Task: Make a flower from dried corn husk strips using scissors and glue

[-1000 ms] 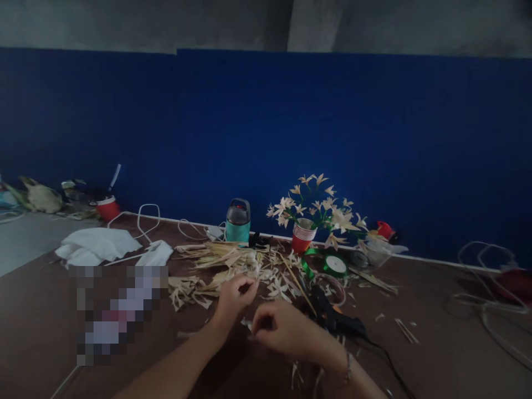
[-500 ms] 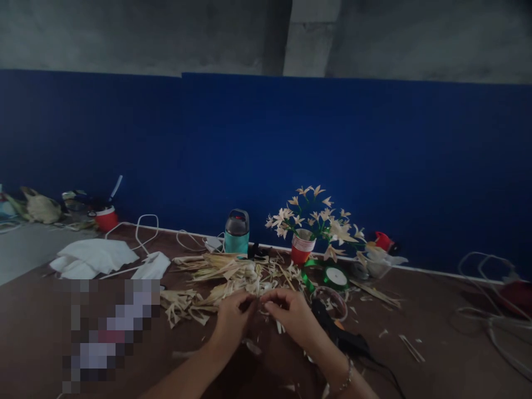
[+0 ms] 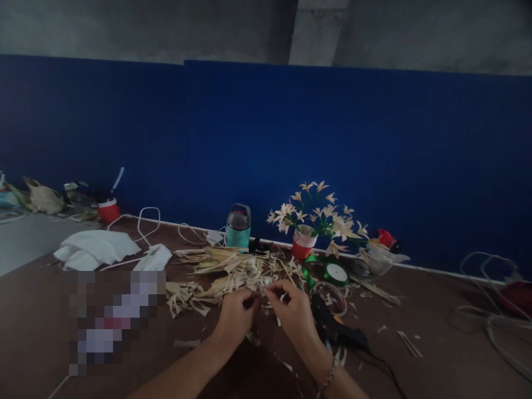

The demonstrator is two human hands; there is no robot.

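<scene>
My left hand [image 3: 236, 317] and my right hand [image 3: 292, 311] are side by side over the brown table [image 3: 424, 343], both with fingers curled and pinched together near the edge of a pile of pale dried leaf strips [image 3: 233, 270]. What the fingertips pinch is too small and dim to name. A black glue gun [image 3: 334, 327] lies just right of my right hand. Behind the pile stands a red paper cup [image 3: 303, 243] holding handmade pale flowers [image 3: 320, 213] on green stems.
A teal bottle [image 3: 238, 226] stands at the back, a green ribbon roll [image 3: 334, 272] beside the cup. White cloth [image 3: 97, 247] and white cables [image 3: 145, 219] lie at the left. Looped cables [image 3: 494, 299] lie far right. A blue wall panel [image 3: 374, 155] backs the table.
My right hand has moved up and left from near the table's front to meet my left hand at the leaf pile. The camera view has shifted slightly.
</scene>
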